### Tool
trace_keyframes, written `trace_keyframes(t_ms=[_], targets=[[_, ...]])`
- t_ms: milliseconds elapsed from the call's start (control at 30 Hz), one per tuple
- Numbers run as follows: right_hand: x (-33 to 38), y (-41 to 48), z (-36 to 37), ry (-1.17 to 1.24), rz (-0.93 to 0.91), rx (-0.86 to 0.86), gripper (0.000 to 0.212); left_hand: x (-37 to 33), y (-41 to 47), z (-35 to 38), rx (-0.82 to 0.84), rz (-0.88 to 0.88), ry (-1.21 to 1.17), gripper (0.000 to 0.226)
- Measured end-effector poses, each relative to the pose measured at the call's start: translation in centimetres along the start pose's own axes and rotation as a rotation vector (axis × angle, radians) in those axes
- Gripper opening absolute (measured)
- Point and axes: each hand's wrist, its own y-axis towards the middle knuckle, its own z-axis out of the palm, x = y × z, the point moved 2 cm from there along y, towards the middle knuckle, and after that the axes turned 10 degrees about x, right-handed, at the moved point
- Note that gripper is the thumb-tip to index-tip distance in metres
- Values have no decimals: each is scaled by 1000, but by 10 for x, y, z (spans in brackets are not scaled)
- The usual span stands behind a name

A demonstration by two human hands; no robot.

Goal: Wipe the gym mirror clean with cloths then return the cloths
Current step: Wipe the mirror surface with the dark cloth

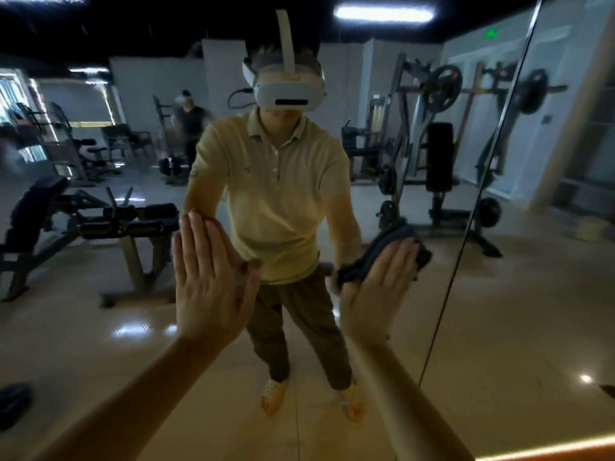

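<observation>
Mirror point(100, 327) glass fills almost the whole head view, standing upright straight in front of the person. A thin dark seam point(466, 234) runs slantwise down the right side, where one panel meets the next.

Both bare forearms reach up from the bottom edge to the glass. The left hand point(213, 277) lies flat against the mirror, left of centre. Its fingers are straight and close together, pointing up, and it holds nothing. Its reflected fingertips meet it at the top.

The right hand point(382, 287) is right of centre, at about the same height. Its fingers are also straight and spread flat, pressing a dark cloth point(376, 247) against the glass. The cloth is bunched, and it shows above and to the left of the fingers. The fingers do not curl round it.

Between the two hands the mirror shows the person's own reflection: a white headset point(286, 91), a pale yellow polo shirt, brown trousers and light clogs on a glossy tiled floor.

Reflected gym gear surrounds that figure. A padded bench point(126, 224) stands at the left, and a rack with round weight plates point(439, 91) at the right. A second person point(191, 121) appears, blurred, far behind. Strip lights glow on the dark ceiling.

A dark shape point(13, 404) lies at the lower left edge, too blurred to identify.
</observation>
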Motion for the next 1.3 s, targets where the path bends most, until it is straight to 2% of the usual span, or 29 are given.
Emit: trace_keyframes(t_ms=[67,133,200,267,300,367,567,667,733,800,867,933,967,1033,1167,1233,1300], targets=[[53,-32,34,-8,-188,71,75,6,-3,-11,18,68,-31,87],[88,-65,62,-100,-460,197,78,13,-10,-21,31,119,-42,75],[97,-90,74,-188,-715,300,77,15,-23,-25,41,150,-53,70],[81,-86,64,-276,-825,291,66,7,-40,-20,103,195,-36,74],[68,-78,55,-279,-808,286,63,2,-48,-14,126,215,-24,78],[33,-53,28,-202,-639,305,67,-4,-56,1,158,220,-4,88],[-94,3,-43,-232,-134,148,81,-9,-54,39,187,132,127,118],[-96,-27,-28,-132,91,85,83,-9,-55,44,186,129,131,120],[-59,-59,5,-15,102,33,73,-7,-56,45,178,142,110,110],[-5,-94,43,37,-108,100,64,-1,-57,44,181,181,92,99],[36,-127,72,-43,-460,266,59,9,-57,39,188,235,92,91],[39,-135,78,-188,-747,351,64,16,-55,34,194,275,98,86],[31,-129,72,-234,-795,356,69,17,-55,33,199,285,98,85],[1,-110,52,-209,-660,360,77,16,-54,32,202,282,109,85],[-89,-76,5,-124,-51,101,68,12,-54,35,218,263,139,89],[-99,-71,4,-35,223,-31,71,10,-55,36,217,261,144,92],[-70,-76,22,57,345,-114,73,9,-56,38,213,262,132,94]])
